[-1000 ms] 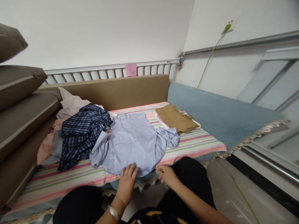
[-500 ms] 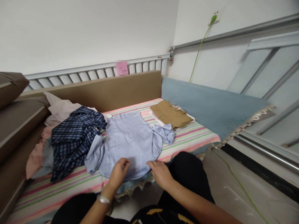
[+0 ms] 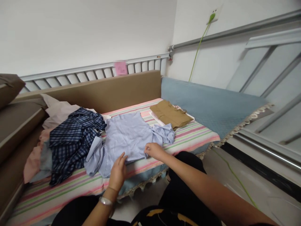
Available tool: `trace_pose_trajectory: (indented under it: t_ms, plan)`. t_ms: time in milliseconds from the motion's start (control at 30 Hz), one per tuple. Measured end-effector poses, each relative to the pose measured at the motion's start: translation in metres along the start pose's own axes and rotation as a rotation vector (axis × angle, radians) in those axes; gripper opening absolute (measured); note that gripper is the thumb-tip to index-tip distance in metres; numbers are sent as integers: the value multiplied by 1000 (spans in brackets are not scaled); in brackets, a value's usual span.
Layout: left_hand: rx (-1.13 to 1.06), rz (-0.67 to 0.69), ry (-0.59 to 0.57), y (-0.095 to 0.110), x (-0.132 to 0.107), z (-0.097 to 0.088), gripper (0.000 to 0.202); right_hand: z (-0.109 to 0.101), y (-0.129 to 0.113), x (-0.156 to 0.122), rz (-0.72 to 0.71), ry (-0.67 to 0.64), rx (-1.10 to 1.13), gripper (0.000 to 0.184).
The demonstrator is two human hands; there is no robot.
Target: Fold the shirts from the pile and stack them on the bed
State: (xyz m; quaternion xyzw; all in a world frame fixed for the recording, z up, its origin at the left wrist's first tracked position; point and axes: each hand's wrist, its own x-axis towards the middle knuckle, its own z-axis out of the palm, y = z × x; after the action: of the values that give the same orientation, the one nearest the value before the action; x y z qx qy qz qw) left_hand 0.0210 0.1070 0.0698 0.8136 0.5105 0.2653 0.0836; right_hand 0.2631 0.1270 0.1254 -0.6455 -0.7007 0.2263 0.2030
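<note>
A light blue striped shirt [image 3: 129,131] lies spread on the striped sheet [image 3: 198,138], its sleeves bunched at both sides. Its near edge is turned up toward the middle, more so on the right. My right hand [image 3: 155,151] has its fingers closed on the shirt's near right edge. At the near edge, left of centre, my left hand [image 3: 118,169] rests with fingers stretched out and nothing visible in them. A dark blue plaid shirt [image 3: 72,138] lies crumpled just left of the striped one.
A folded brown garment [image 3: 170,114] lies on a white one at the far right. Pink and grey clothes [image 3: 36,157] are heaped at the left. A brown padded board [image 3: 113,94] and blue padded cover [image 3: 207,100] border the bed. A green cord [image 3: 197,53] hangs from a socket.
My right hand has moved up and away from me, folding the shirt's near right edge inward. My left hand's fingers have opened out. More of the sheet shows in front.
</note>
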Motion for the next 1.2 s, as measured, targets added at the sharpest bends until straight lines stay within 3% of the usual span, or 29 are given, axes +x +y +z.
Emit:
trace_pose_trajectory:
  t_ms: [133,233,367,433,500,567,633,700,800,1000,1100,1200]
  plan:
    - [-54,-155,-68,-8,47,-29,31,-5,-7,0,-8,124,3,16]
    - [-36,-182,-79,-12,75,-44,30,7,-12,-19,-143,217,-24,18]
    - [-8,-176,-32,-5,82,-54,29,38,-13,-58,-383,87,-199,21]
    - [-3,-106,17,3,65,-52,30,52,-7,-75,-454,13,-292,21]
    - [15,54,37,7,34,-44,31,63,6,-85,-501,20,-341,26]
    - [78,250,-25,5,-5,-33,34,70,25,-87,-548,62,-368,40]
    - [191,364,-142,-4,-42,-21,47,73,46,-81,-576,81,-403,53]
    - [303,359,-209,-19,-66,-11,64,75,61,-70,-572,64,-427,57]
    - [332,243,-192,-44,-75,-3,72,72,69,-54,-527,38,-399,54]
    - [-34,-33,-182,-66,-35,-11,45,44,40,-24,-386,-11,-129,44]
    - [-253,-195,-110,-63,-3,-32,36,20,23,2,-291,-21,49,42]
    - [-367,-255,-70,-57,33,-61,33,-2,8,32,-258,-21,104,33]
